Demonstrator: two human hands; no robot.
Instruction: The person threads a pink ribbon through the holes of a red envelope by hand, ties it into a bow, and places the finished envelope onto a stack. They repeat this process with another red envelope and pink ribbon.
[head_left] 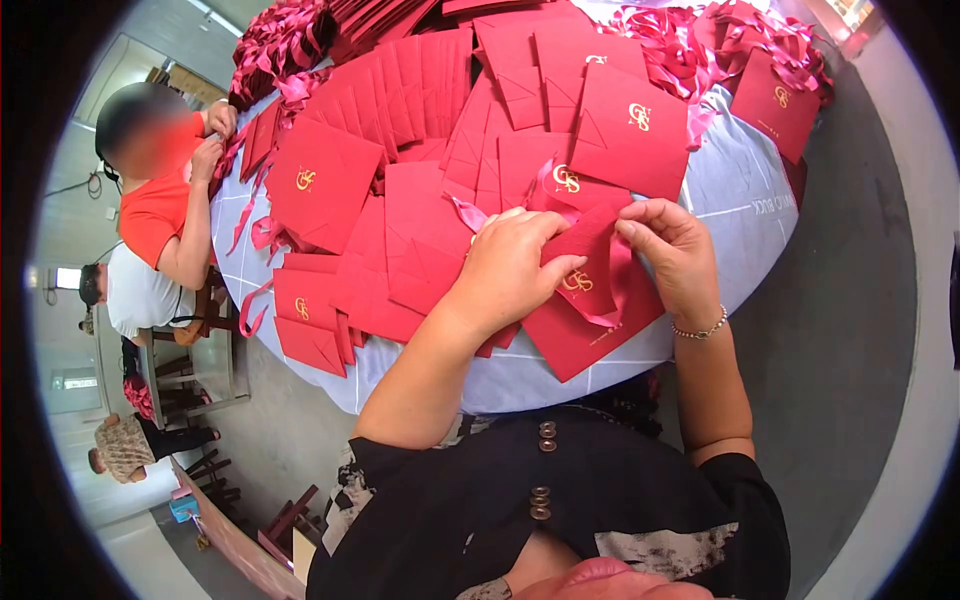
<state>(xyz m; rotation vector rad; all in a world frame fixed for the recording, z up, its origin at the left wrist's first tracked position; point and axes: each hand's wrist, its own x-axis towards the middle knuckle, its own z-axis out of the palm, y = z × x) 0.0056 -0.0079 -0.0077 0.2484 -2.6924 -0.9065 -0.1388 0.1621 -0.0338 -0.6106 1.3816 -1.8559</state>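
In front of me a flat red paper gift bag [566, 345] with a gold monogram lies tilted near the table's edge. My left hand [512, 262] is closed on its upper part, thumb on the near face; some of its fingers are hidden. A pink-red ribbon [619, 285] hangs in a loop over the bag's front. At the bag's upper right corner, my right hand [672, 252] pinches the ribbon between thumb and forefinger. Just beyond both hands lies another monogrammed red bag [632, 125], overlapping others.
Rows of folded red bags [385, 95] cover the round table, whose pale blue cloth [745, 185] shows at the edges. Bundles of ribbon [680, 45] are heaped at the back. A co-worker in an orange-red shirt [165, 200] handles ribbon at the left. Other people are behind.
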